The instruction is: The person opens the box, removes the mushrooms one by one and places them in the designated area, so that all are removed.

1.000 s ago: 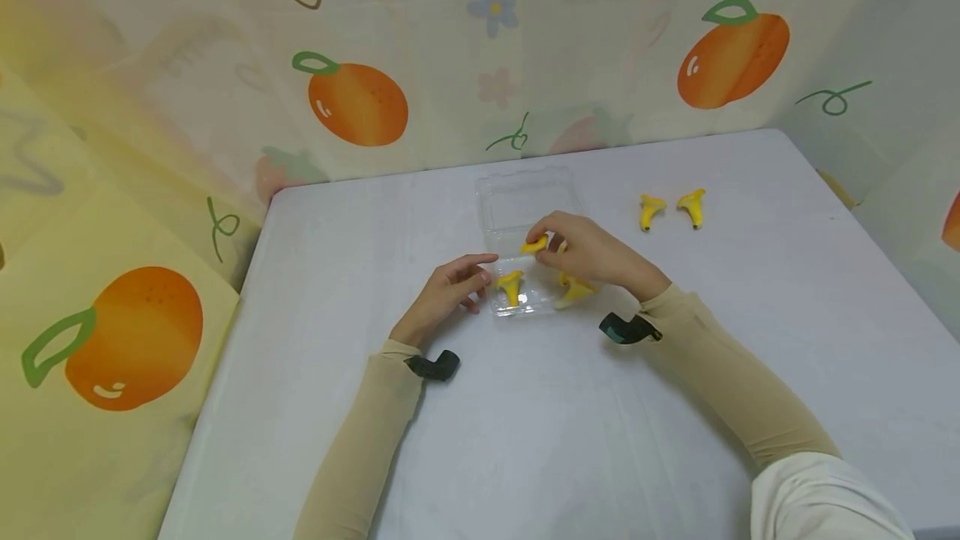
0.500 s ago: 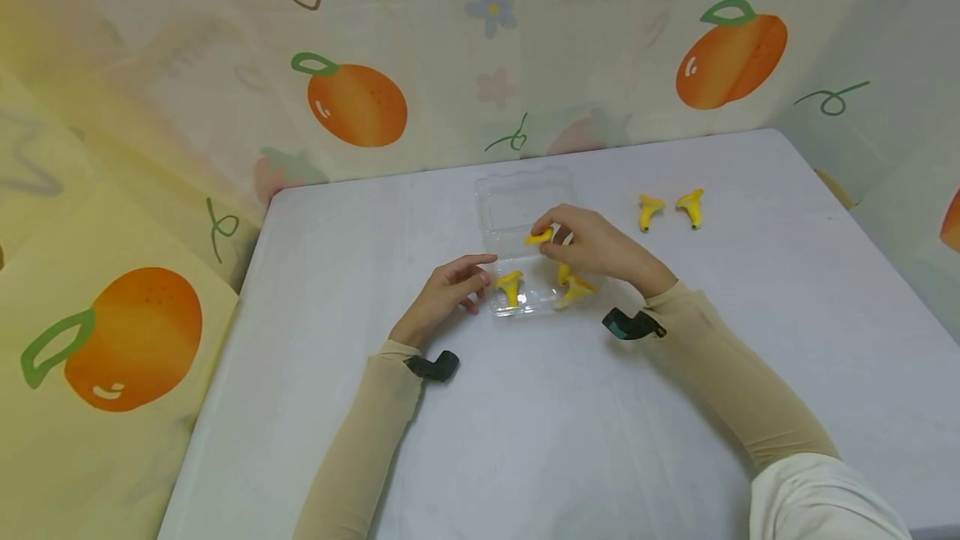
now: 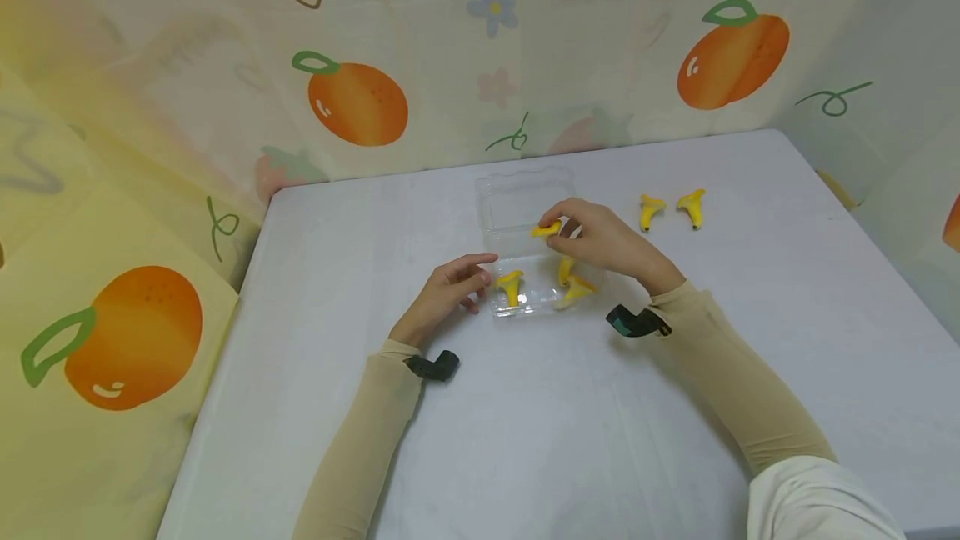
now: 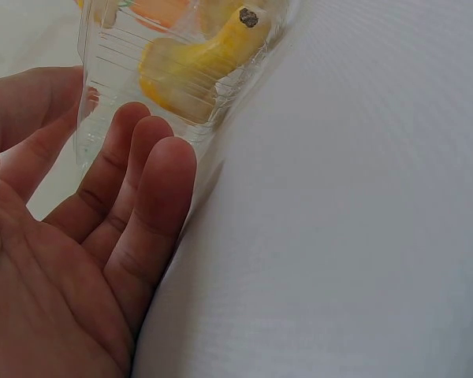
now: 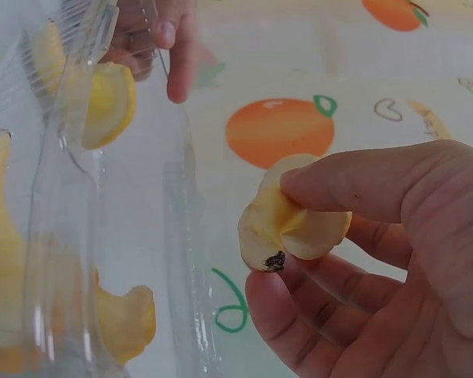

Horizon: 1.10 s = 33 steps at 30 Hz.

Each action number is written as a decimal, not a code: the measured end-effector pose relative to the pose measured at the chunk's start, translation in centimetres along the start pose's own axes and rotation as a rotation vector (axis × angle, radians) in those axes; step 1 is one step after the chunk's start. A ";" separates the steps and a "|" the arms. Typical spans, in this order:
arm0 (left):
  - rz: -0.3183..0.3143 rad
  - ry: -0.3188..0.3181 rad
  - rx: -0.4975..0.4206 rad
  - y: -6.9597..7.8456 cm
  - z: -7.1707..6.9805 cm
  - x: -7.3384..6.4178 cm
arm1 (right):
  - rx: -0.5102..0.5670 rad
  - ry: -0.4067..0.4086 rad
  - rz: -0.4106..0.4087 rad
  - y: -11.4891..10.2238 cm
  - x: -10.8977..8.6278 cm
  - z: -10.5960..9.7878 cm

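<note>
Between the thumb and fingers of my right hand point(image 3: 596, 238) is a yellow chanterelle mushroom point(image 5: 260, 224), held above the hinge side of a clear plastic clamshell box point(image 3: 537, 275). Its dark stem end shows in the right wrist view. My left hand point(image 3: 450, 292) rests at the box's left side with relaxed fingers, fingertips right at the ribbed wall in the left wrist view. Inside the base, one chanterelle point(image 3: 510, 288) lies at the left. Two more, one chanterelle point(image 3: 566, 271) behind another chanterelle point(image 3: 577, 287), overlap at the right.
The box's transparent lid point(image 3: 525, 200) lies folded back toward the far edge of the white-covered table point(image 3: 360, 248). Two loose chanterelles, a left one point(image 3: 649, 212) and a right one point(image 3: 692, 208), lie at the back right. A fruit-printed curtain point(image 3: 450, 65) hangs behind the table.
My right hand has moved up and slightly right, carrying its chanterelle away from the base; the chanterelles at the box's right side show more fully. The left hand has stayed put.
</note>
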<state>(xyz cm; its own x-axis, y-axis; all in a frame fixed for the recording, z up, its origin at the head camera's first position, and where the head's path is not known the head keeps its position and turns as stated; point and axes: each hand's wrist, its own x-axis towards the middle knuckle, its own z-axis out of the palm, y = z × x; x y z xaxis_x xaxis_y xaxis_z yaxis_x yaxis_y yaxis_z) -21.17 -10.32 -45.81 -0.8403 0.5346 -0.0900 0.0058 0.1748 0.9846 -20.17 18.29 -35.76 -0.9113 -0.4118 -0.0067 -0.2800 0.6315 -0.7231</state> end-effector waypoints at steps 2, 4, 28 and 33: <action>-0.005 0.002 -0.002 0.0 0.0 0.0 | 0.007 0.010 -0.003 0.1 0.0 -0.1; -0.010 0.005 -0.002 0.1 0.0 0.0 | 0.012 0.018 -0.005 0.2 -0.1 -0.2; 0.001 0.005 -0.002 0.0 0.1 -0.1 | 0.010 0.108 0.030 1.2 -0.7 -2.1; -0.004 0.006 -0.002 0.2 0.1 -0.1 | 0.013 0.150 0.057 1.1 -0.8 -2.5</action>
<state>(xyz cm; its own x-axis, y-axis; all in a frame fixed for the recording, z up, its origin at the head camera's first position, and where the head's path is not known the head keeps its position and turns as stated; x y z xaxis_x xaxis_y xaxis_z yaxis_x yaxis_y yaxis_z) -21.02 -10.29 -45.66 -0.8436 0.5289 -0.0929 0.0014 0.1751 0.9845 -20.52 21.01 -34.83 -0.9606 -0.2725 0.0546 -0.2239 0.6421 -0.7332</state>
